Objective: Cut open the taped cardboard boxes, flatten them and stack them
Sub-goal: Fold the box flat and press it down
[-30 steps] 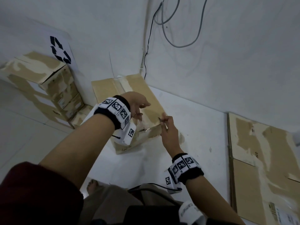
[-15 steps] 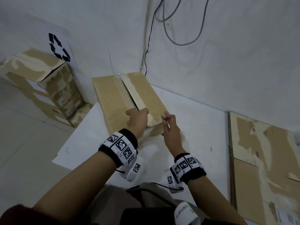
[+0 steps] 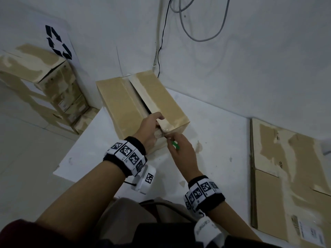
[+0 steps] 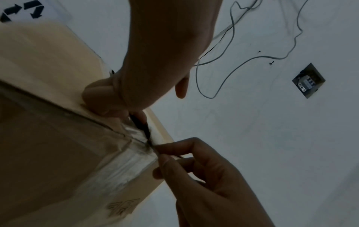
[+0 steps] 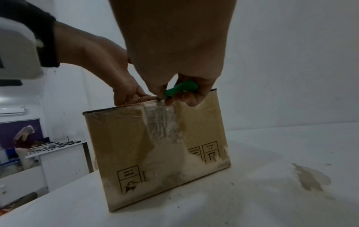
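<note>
A brown cardboard box (image 3: 125, 104) (image 5: 120, 141) (image 4: 38, 138) stands on the white table (image 3: 215, 140), its top seam split open into a dark slit along most of its length. My left hand (image 3: 152, 126) (image 5: 124, 86) (image 4: 116, 98) grips the near top edge of the box beside the seam. My right hand (image 3: 179, 149) (image 5: 180, 95) (image 4: 184, 153) holds a small green-handled cutter (image 3: 175, 145) (image 5: 180, 89), its tip at the clear tape (image 5: 161, 121) (image 4: 132, 156) on the near top edge.
Flattened cardboard (image 3: 290, 176) lies at the table's right end. Taped boxes (image 3: 41, 83) are stacked on the floor at the left under a recycling sign (image 3: 58, 42). Cables (image 3: 188, 24) hang on the wall behind the box. A person (image 5: 24, 138) stands at a far table.
My left hand came down from above the box and now grips its near top edge. The right hand, with the cutter, moved a little down to the near edge of the tape.
</note>
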The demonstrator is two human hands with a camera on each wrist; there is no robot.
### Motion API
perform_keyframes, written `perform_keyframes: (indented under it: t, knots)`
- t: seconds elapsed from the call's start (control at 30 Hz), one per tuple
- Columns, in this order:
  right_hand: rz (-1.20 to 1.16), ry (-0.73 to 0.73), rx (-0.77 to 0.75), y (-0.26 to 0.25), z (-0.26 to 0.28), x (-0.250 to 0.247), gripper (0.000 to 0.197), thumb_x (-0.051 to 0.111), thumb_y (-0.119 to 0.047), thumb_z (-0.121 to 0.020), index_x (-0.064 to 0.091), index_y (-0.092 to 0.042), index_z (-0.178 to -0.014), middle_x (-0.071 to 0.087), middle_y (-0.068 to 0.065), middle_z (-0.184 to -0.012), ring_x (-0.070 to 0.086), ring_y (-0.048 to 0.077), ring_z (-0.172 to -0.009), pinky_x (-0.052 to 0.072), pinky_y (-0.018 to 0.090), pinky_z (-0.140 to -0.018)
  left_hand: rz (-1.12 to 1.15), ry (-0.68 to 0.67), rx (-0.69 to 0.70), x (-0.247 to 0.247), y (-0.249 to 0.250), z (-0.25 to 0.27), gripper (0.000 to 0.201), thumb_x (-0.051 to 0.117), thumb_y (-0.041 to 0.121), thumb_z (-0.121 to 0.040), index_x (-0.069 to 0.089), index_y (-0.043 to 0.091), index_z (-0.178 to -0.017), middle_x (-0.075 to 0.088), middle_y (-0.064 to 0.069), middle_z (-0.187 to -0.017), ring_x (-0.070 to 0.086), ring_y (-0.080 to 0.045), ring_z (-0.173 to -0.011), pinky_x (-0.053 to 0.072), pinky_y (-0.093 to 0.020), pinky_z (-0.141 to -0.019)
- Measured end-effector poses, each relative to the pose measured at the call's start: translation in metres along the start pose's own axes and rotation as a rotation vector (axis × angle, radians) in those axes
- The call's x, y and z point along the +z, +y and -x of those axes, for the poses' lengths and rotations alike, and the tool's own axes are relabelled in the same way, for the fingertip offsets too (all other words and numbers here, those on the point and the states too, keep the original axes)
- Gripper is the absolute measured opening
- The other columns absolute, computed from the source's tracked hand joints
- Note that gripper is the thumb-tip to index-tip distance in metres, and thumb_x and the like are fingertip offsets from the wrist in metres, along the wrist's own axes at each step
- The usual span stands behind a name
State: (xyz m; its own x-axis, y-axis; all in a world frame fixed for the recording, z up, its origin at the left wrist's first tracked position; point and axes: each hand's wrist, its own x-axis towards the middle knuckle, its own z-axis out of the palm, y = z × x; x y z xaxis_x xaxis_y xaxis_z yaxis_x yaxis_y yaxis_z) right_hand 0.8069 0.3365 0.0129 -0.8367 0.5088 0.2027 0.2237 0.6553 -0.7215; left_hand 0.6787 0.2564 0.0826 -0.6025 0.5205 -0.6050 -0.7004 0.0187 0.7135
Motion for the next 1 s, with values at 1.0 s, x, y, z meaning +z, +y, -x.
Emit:
perform_keyframes:
  t: [1.0]
  knots:
    - [-0.114,0.095,0.049,-0.004,0.003,0.013,0.006,0.056,-0.018,-0.099,0.061,-0.018,-0.095,0.054,-0.006,-0.095,0.056,0.009,-0.090,0.051,0.029,-0.079,0.108,-0.175,0.090,-0.016,-0.011,0.005,0.049,0.054,0.015,-0.066,0.049,0.009,-0.114,0.046,-0.015,-0.112,0.049,-0.030,-0.092,0.050,-0.027,-0.068]
